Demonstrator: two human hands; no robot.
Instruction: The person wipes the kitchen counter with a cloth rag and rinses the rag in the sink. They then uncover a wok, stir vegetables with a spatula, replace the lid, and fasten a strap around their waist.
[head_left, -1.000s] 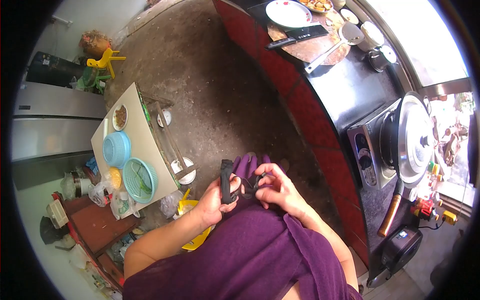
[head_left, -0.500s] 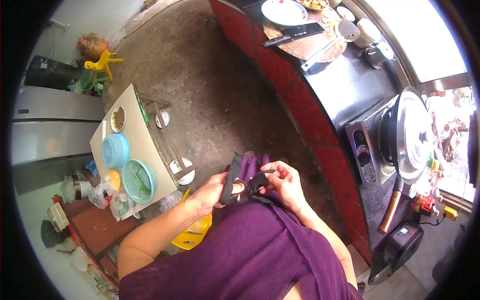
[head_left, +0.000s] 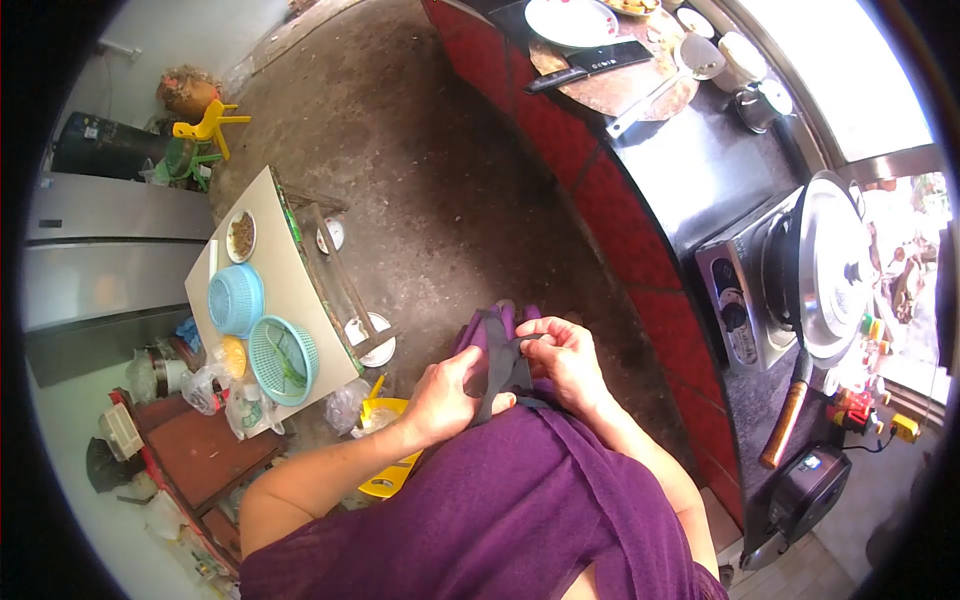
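Observation:
A black strap [head_left: 493,350] runs in front of my waist, over the purple clothing [head_left: 500,490]. My left hand [head_left: 447,400] closes on one side of it, thumb and fingers around the band. On the other side my right hand [head_left: 564,362] pinches a part of the same black strap between thumb and fingertips. A darker flat piece, perhaps a buckle, sits between the two hands; its shape is partly hidden by the strap and my fingers.
At left, a table [head_left: 310,340] bears blue baskets [head_left: 236,300] and a plate of food [head_left: 240,235]. A yellow stool [head_left: 388,480] is beside my left arm. Along the right counter [head_left: 665,215] are a cleaver [head_left: 590,66], a spatula [head_left: 665,85], and a lidded wok [head_left: 835,270] on a stove.
My left hand has turned and opened out somewhat around the strap, which now stands more upright between my hands. My right hand keeps its pinch. The view has shifted slightly.

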